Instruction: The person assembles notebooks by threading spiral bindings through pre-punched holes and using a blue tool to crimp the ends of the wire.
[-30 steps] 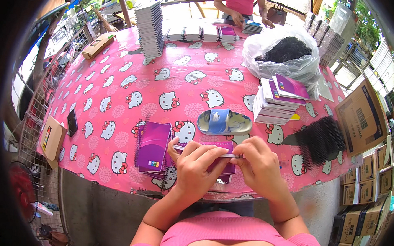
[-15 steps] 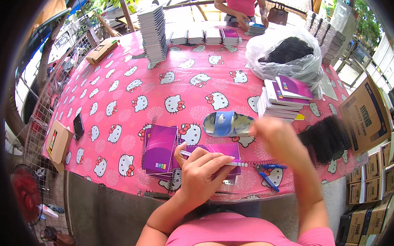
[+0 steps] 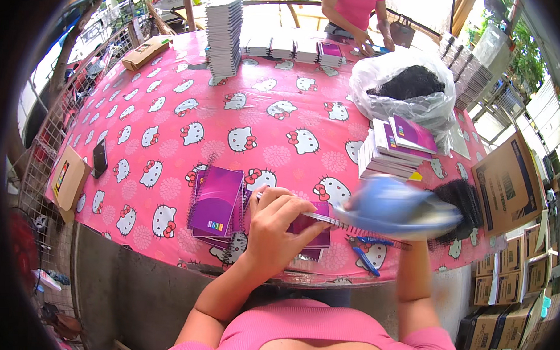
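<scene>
A round table (image 3: 172,78) under a pink cloth printed with white cat faces fills most of the view. At its far edge a person in a pink top (image 3: 353,8) stands over a row of stacked booklets (image 3: 284,47), and a tall stack of booklets (image 3: 224,31) rises beside them. To the right sits a white plastic bag (image 3: 412,96) with dark coils inside, and in front of it a stack of notebooks (image 3: 392,151) with purple covers. A heap of black spiral wire (image 3: 461,200) lies at the right rim.

Nearer the wearer, a pile of purple spiral notebooks (image 3: 214,203) rests on the cloth. Just right of it lies the purple notebook (image 3: 312,228) being worked on, flat at the near edge, its metal spiral binding running out along the top side toward the right. The left hand (image 3: 278,230) presses down on it, fingers bent over the cover and the spine.

The right hand is hidden behind a blue and white sandal (image 3: 393,210), smeared by motion, held up over the binding's right end; the grip itself I cannot tell. Blue pliers (image 3: 366,255) lie on the cloth below it.
</scene>
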### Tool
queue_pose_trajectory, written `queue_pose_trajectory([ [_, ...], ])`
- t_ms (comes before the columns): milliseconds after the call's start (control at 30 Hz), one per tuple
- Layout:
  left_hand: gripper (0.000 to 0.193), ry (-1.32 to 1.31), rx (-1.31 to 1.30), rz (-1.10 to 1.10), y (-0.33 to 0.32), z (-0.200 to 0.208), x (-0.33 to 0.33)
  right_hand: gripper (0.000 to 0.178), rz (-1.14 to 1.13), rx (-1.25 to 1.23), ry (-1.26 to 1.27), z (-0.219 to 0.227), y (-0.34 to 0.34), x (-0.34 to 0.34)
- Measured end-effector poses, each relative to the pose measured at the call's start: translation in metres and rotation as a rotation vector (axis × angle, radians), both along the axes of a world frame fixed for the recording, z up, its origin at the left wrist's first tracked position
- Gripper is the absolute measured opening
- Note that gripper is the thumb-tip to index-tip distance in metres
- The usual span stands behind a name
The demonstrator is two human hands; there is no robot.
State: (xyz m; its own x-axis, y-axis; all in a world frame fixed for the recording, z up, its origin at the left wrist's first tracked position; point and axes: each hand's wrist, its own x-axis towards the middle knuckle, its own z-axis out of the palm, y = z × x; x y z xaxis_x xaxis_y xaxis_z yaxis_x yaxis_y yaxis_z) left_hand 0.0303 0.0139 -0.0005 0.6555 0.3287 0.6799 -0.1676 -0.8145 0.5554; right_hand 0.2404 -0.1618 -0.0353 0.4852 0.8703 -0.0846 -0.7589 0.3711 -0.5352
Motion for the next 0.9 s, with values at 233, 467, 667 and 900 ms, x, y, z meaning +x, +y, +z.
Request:
queue_pose_trajectory([
  [233,0.031,0.024,-0.088,0.040,-0.001,0.005,0.000,0.047,0.111,-0.332,-0.935,0.027,0.005,-0.001],
  [467,0.027,0.025,-0.057,-0.020,0.005,0.002,-0.005,0.037,-0.059,-0.578,-1.358,0.015,0.023,0.001],
  [667,0.025,0.034,-0.044,-0.039,0.005,0.007,-0.001,0.031,-0.224,-0.824,-1.915,0.006,0.011,0.004],
  [900,0.023,0.077,-0.061,-0.067,0.008,0.008,0.000,0.019,-0.067,-0.537,-1.959,0.082,0.020,-0.066],
])
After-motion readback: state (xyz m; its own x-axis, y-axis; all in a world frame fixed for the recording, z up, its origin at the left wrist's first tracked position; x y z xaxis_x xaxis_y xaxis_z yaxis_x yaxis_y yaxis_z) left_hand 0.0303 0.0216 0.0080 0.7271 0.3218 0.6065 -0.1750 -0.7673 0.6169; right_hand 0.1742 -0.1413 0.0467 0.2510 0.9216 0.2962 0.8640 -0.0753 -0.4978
